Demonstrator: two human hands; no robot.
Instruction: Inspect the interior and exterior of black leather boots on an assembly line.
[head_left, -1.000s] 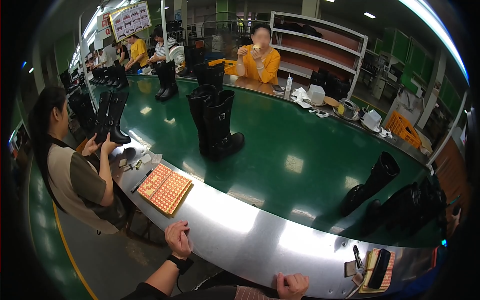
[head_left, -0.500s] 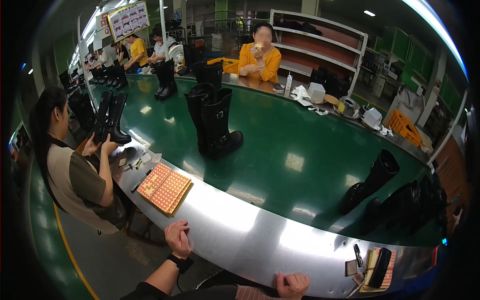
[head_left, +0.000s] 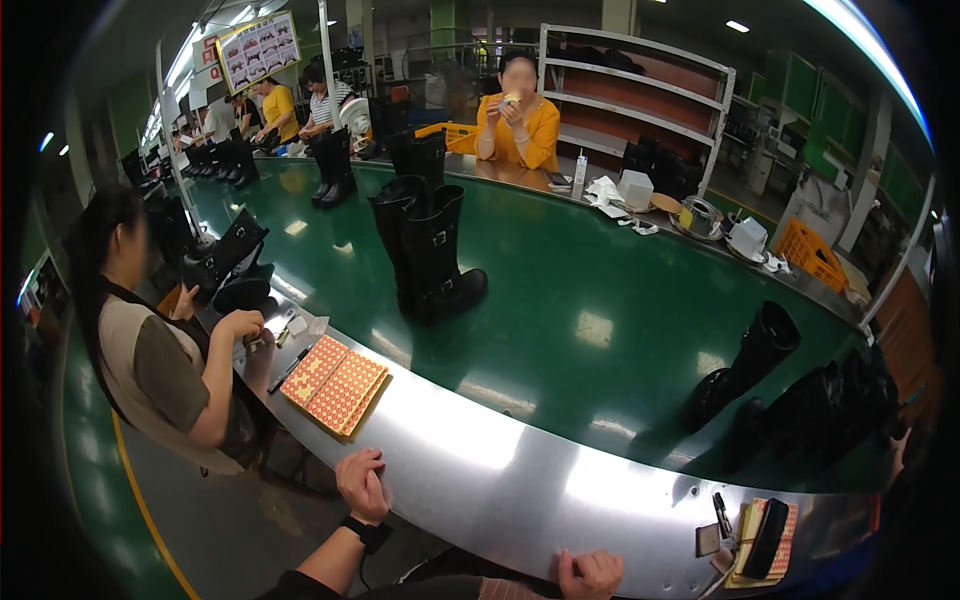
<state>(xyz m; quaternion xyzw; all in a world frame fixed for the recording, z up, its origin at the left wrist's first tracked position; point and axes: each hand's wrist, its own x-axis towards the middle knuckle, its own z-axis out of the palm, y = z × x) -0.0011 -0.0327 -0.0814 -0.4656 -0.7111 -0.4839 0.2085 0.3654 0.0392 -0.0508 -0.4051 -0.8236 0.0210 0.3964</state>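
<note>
My left hand [head_left: 363,485], with a black watch [head_left: 366,534] on its wrist, rests on the edge of the metal counter [head_left: 470,490]. Its fingers are loosely curled, and nothing shows in them. Farther right, my right hand [head_left: 590,573] lies on the same edge, also curled into a loose fist with nothing visible inside. Closest to the left hand is a red-and-yellow patterned pad [head_left: 335,386]. A pair of tall black buckled boots [head_left: 432,255] stands upright on the green table surface [head_left: 540,300] ahead of me.
At the right stand a single black boot [head_left: 745,365] and a dark cluster of boots [head_left: 825,415]. A black phone [head_left: 766,538] lies on another patterned pad. A co-worker [head_left: 170,340] at the left handles boots; another in orange [head_left: 520,130] sits across, near a white shelf rack [head_left: 640,95].
The co-worker at the left has tipped the boots over and moved one hand to small items on the counter. The person in orange raised a second hand. My hands stay put.
</note>
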